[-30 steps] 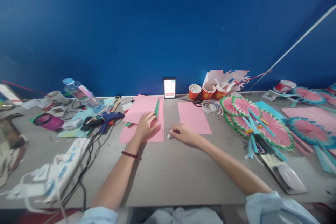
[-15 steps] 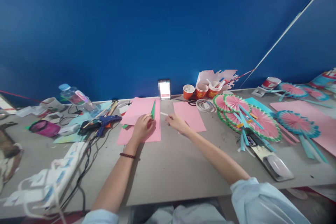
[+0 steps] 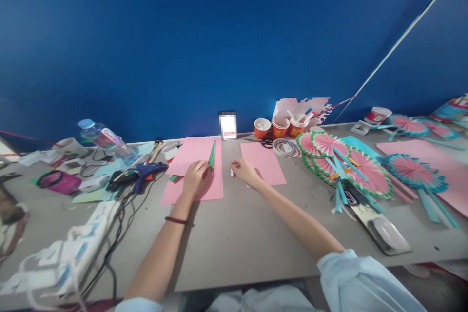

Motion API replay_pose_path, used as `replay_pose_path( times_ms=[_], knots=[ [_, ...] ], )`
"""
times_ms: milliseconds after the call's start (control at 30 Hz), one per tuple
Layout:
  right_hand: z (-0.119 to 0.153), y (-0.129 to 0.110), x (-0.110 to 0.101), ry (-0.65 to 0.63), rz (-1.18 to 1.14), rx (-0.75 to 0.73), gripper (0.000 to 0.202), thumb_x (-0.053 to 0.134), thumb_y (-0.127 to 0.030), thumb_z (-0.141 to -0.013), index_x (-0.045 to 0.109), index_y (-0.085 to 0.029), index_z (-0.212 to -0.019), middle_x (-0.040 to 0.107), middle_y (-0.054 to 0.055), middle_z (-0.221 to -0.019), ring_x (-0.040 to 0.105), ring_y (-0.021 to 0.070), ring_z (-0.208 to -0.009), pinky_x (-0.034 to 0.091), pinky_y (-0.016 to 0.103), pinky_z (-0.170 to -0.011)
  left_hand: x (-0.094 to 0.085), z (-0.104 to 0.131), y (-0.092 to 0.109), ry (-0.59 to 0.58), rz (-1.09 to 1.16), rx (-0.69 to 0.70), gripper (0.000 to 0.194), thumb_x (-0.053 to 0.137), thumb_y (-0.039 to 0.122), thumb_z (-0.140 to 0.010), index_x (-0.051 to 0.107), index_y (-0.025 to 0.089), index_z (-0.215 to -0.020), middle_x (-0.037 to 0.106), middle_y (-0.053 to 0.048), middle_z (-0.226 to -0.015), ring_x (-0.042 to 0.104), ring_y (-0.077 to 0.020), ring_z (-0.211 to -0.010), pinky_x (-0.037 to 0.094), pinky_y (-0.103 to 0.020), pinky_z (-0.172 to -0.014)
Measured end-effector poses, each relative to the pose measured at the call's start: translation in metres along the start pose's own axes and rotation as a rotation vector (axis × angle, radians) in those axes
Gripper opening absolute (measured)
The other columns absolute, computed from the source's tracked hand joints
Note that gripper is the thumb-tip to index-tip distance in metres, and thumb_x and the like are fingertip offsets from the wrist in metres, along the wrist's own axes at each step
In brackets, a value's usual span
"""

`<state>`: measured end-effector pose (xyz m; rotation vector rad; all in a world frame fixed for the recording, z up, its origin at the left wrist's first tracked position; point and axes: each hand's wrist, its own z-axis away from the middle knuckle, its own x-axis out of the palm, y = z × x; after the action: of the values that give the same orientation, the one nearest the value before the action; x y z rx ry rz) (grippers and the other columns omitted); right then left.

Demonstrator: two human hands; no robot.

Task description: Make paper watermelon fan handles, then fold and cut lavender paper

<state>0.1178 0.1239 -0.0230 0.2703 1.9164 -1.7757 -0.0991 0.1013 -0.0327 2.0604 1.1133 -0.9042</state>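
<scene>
My left hand (image 3: 197, 175) rests on stacked pink paper (image 3: 195, 148), its fingers curled in a pinch at the lower end of a narrow green paper triangle (image 3: 212, 154). A second bit of green shows under the paper's left edge. To the right, my right hand (image 3: 244, 170) is closed in a pinch above the grey table. A short, thin white stick (image 3: 231, 173) points down from its fingertips; most of it is hidden. Under and behind this hand lies another pink sheet (image 3: 265, 158).
Left stand a blue glue gun (image 3: 148, 171), a white power strip (image 3: 87, 239) with cables and a tilted bottle (image 3: 106, 139). A phone (image 3: 228, 126) leans on the wall. Paper cups (image 3: 280, 127), scissors (image 3: 266, 143), pleated paper fans (image 3: 365, 170) and a mouse (image 3: 389, 233) are right.
The white stick in my right hand pointed left and now points down, mostly out of sight. My left hand stays by the green triangle. The view has shifted slightly.
</scene>
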Motion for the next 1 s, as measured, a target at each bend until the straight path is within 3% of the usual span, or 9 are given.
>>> replay_pose_path(
  times_ms=[200, 367, 567, 800, 1000],
  knots=[
    [-0.009, 0.006, 0.006, 0.129, -0.128, -0.103, 0.021, 0.042, -0.02, -0.084, 0.055, -0.018, -0.099, 0.067, 0.006, -0.094, 0.066, 0.0147, -0.082, 0.052, 0.025, -0.068, 0.0, -0.001, 0.003, 0.005, -0.008, -0.039, 0.013, 0.053, 0.026, -0.083, 0.061, 0.017, -0.089, 0.066, -0.01, -0.101, 0.059, -0.0232, -0.097, 0.046, -0.036, -0.086],
    [-0.007, 0.01, 0.005, 0.142, -0.034, -0.326, 0.028, 0.049, -0.013, -0.077, 0.061, -0.02, -0.101, 0.055, 0.01, -0.127, 0.049, 0.0207, -0.121, 0.047, 0.035, -0.092, -0.001, 0.0, 0.004, 0.017, -0.041, -0.04, 0.014, 0.053, 0.026, -0.083, 0.063, 0.018, -0.089, 0.066, -0.009, -0.105, 0.059, -0.0232, -0.097, 0.045, -0.036, -0.087],
    [-0.002, 0.012, 0.01, 0.142, 0.185, -0.402, 0.025, 0.052, -0.012, -0.078, 0.066, -0.018, -0.098, 0.058, 0.011, -0.12, 0.054, 0.0211, -0.112, 0.044, 0.037, -0.096, 0.001, 0.003, -0.003, 0.009, -0.059, -0.029, 0.021, 0.05, 0.022, -0.084, 0.064, 0.018, -0.1, 0.066, -0.008, -0.109, 0.058, -0.0229, -0.1, 0.045, -0.036, -0.087],
    [0.01, 0.01, 0.015, 0.126, 0.416, -0.359, 0.023, 0.052, -0.011, -0.081, 0.066, -0.018, -0.098, 0.062, 0.008, -0.115, 0.055, 0.0205, -0.108, 0.041, 0.035, -0.095, -0.002, 0.003, -0.003, 0.017, -0.019, -0.058, 0.016, 0.05, 0.017, -0.084, 0.064, 0.019, -0.091, 0.067, -0.006, -0.103, 0.058, -0.0213, -0.097, 0.044, -0.034, -0.086],
    [0.012, 0.011, 0.014, 0.137, 0.483, -0.353, 0.023, 0.053, -0.015, -0.082, 0.065, -0.017, -0.102, 0.063, 0.009, -0.114, 0.053, 0.0226, -0.107, 0.038, 0.037, -0.095, -0.002, 0.002, -0.001, -0.001, -0.093, -0.04, 0.015, 0.055, 0.014, -0.082, 0.064, 0.02, -0.092, 0.066, -0.005, -0.105, 0.058, -0.0228, -0.097, 0.044, -0.036, -0.084]
  ],
)
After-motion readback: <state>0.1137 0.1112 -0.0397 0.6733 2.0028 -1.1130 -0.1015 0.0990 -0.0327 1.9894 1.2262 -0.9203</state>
